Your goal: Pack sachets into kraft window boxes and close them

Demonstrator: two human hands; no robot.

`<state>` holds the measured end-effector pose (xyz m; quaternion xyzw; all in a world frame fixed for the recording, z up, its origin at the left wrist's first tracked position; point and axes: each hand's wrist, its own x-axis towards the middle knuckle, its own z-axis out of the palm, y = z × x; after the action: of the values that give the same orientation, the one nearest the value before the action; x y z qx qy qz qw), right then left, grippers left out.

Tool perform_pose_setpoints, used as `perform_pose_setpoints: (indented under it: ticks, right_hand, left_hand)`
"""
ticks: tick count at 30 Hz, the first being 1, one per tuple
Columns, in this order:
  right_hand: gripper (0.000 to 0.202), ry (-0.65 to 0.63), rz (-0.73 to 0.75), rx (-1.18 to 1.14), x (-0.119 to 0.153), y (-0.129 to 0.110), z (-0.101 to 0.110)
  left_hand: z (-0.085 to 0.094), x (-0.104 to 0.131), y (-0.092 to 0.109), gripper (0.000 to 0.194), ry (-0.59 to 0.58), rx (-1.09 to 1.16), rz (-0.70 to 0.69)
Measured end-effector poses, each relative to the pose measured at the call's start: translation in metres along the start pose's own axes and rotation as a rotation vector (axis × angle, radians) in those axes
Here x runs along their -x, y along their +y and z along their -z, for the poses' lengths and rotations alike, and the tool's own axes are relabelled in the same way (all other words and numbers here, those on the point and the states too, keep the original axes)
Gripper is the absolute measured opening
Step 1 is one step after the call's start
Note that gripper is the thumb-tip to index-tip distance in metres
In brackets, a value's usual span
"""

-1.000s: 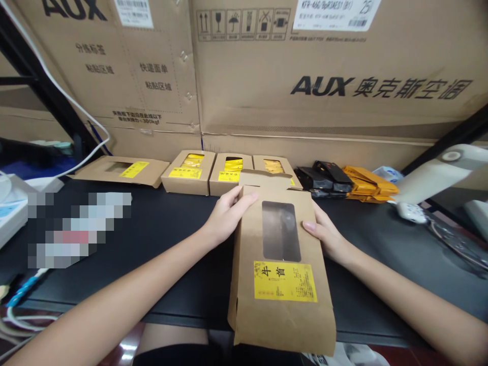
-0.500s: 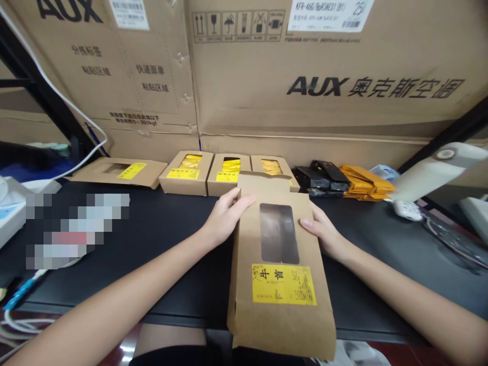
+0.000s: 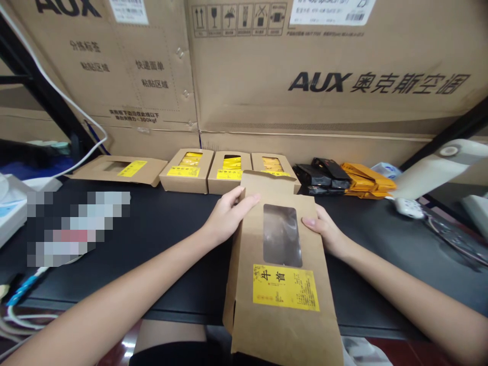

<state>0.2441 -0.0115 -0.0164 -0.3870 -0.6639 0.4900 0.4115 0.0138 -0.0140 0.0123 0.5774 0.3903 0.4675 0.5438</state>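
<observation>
Between my two hands is a brown cardboard box with a clear window and a yellow label, its end flap standing out at the far side. My left hand grips its left edge near the top, thumb on the front face. On the opposite edge my right hand holds it, thumb beside the window; the other fingers are hidden behind. Through the window the inside looks grey, with no packets showing. The box is tilted, its lower end reaching past the table's front edge.
Beyond the hands stand a filled box, a second filled box and a third filled box. A flatter box lies left of them. Black packets and orange packets are at right, near a white cylinder.
The held box has tipped slightly, its lower end coming nearer to me and its end flap leaving view. Both hands keep their grip and have shifted a little to the right.
</observation>
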Motion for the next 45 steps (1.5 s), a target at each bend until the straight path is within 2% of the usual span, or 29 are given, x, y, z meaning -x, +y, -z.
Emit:
perform_pose_setpoints:
  ticks: [4, 8, 12, 22, 28, 32, 37, 41, 45]
  right_hand:
    - [0.052, 0.042, -0.021, -0.034, -0.002, -0.001, -0.003]
    - [0.051, 0.158, -0.037, -0.012, -0.007, -0.005, -0.007]
    - [0.053, 0.207, -0.029, 0.047, -0.008, -0.005, -0.008]
    - [0.031, 0.246, 0.048, 0.243, -0.006, -0.012, -0.006]
    - [0.03, 0.28, 0.063, 0.289, -0.004, -0.011, -0.005]
    - [0.028, 0.281, 0.057, 0.272, -0.005, -0.012, -0.006]
    - [0.028, 0.281, 0.017, 0.169, -0.007, -0.012, -0.006]
    - [0.027, 0.353, -0.014, 0.114, -0.009, -0.01, -0.006]
    - [0.028, 0.382, -0.049, 0.113, -0.011, -0.009, -0.007]
  left_hand:
    - [0.001, 0.001, -0.005, 0.026, 0.021, -0.09, -0.037]
    - [0.0, 0.002, -0.006, 0.026, 0.056, -0.262, -0.185]
    - [-0.001, 0.002, -0.007, 0.025, 0.051, -0.274, -0.239]
    - [0.002, -0.002, -0.011, 0.029, 0.063, -0.276, -0.167]
    - [0.0, -0.003, -0.009, 0.021, 0.066, -0.264, -0.177]
    - [-0.001, -0.003, -0.011, 0.018, 0.09, -0.309, -0.229]
    - [-0.001, -0.003, -0.013, 0.022, 0.115, -0.322, -0.188]
    - [-0.001, -0.003, -0.014, 0.02, 0.119, -0.311, -0.207]
    - [0.001, -0.005, -0.012, 0.018, 0.093, -0.332, -0.152]
